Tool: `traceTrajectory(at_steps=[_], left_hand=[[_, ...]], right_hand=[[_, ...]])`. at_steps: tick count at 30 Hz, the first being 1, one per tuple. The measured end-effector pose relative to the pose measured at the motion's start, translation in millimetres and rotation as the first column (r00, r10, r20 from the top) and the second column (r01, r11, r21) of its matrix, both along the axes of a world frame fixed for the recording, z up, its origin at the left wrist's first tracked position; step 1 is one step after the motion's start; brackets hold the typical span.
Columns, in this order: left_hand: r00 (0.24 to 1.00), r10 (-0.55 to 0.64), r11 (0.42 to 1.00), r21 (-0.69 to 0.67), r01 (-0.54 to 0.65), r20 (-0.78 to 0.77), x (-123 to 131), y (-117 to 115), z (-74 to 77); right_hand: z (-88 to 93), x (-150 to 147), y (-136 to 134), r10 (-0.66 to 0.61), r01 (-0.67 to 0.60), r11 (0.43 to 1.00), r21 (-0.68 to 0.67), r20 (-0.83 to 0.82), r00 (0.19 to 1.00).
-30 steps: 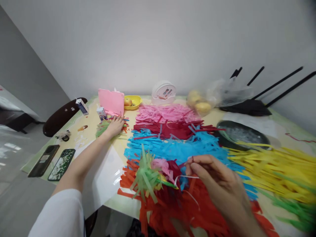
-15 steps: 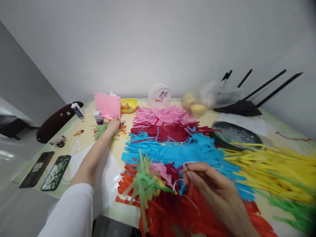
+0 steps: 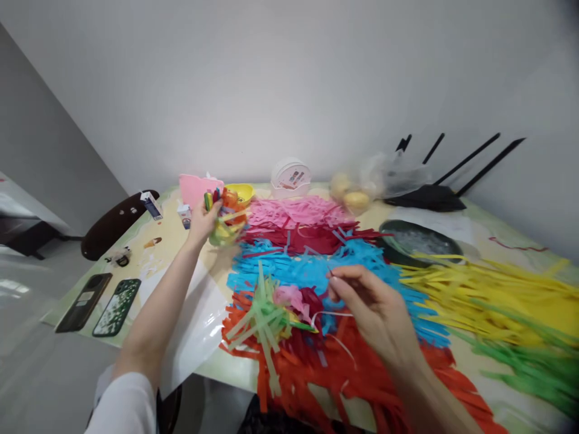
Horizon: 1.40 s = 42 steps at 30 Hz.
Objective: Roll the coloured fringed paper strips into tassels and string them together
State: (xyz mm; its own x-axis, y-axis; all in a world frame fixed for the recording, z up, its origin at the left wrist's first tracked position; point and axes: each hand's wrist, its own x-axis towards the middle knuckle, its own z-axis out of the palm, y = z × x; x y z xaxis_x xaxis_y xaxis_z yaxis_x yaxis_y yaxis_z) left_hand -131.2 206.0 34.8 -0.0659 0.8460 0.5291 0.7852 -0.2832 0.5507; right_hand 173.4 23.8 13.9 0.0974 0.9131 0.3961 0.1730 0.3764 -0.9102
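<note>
My left hand (image 3: 202, 220) is stretched out to the far left of the table and grips a mixed-colour bundle of paper strips (image 3: 225, 218), lifted off the tabletop. My right hand (image 3: 367, 304) is nearer, over the blue strips (image 3: 316, 268), with fingers pinched on a thin white string (image 3: 332, 314). The string trails left to a tied multicolour tassel (image 3: 271, 313) of green, pink and dark red strips lying on the orange-red strips (image 3: 316, 367).
Pink (image 3: 294, 211), dark red, yellow (image 3: 488, 295) and green (image 3: 534, 367) strip piles cover the table. Two phones (image 3: 100, 296) lie at the left edge. A pink box (image 3: 194, 185), yellow bowl (image 3: 242, 191), white tub (image 3: 292, 176), bagged fruit (image 3: 357, 196) and dark pan (image 3: 420, 241) stand behind.
My left hand closed on the strip bundle at the far left and lifted it off the table. My right hand moved slightly up and left with the string.
</note>
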Motion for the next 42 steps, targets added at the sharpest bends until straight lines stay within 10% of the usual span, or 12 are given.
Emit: traceTrajectory(at_steps=[4, 9, 14, 20, 24, 27, 31, 36, 42], left_hand=[[0.743, -0.395, 0.904, 0.083, 0.420, 0.541, 45.8, -71.2, 26.5], [0.659, -0.471, 0.814, 0.002, 0.580, 0.587, 91.2, -132.3, 46.0], [0.552, -0.533, 0.683, -0.059, 0.728, 0.641, 113.5, -144.7, 44.2], [0.479, -0.496, 0.601, -0.113, 0.792, 0.725, 129.3, -142.7, 26.5], [0.521, -0.497, 0.687, -0.053, 0.725, 0.694, 130.4, -134.0, 19.9], [0.739, -0.530, 0.827, 0.061, 0.558, 0.417, 107.7, -117.7, 23.4], [0.978, -0.185, 0.881, 0.424, 0.208, -0.096, 67.9, -100.5, 34.0], [0.923, -0.378, 0.854, 0.360, 0.376, -0.068, 85.6, -117.9, 32.5], [0.709, -0.560, 0.800, 0.061, 0.596, 0.429, 126.4, -139.3, 20.4]], right_hand=[[22.6, -9.1, 10.0, -0.014, 0.014, 0.997, 0.079, 0.009, 1.000], [58.2, -11.6, 17.7, 0.009, -0.013, 0.985, 0.172, 0.025, 1.000], [69.8, -5.6, 20.8, 0.264, -0.282, 0.943, 0.176, 0.121, 0.957], [65.4, 2.2, 10.5, 0.242, -0.277, 0.946, 0.168, 0.203, 0.949], [69.8, 9.3, 11.5, 0.187, -0.217, 0.964, 0.151, 0.191, 0.964], [70.3, 23.0, 21.0, 0.043, -0.096, 0.979, 0.181, 0.273, 0.961], [65.1, 36.5, 35.1, -0.395, 0.205, 0.884, 0.420, 0.437, 0.808], [61.2, 15.7, 39.5, -0.231, 0.077, 0.935, 0.347, 0.429, 0.873], [63.7, -9.3, 31.2, 0.140, -0.159, 0.984, 0.084, 0.202, 0.969]])
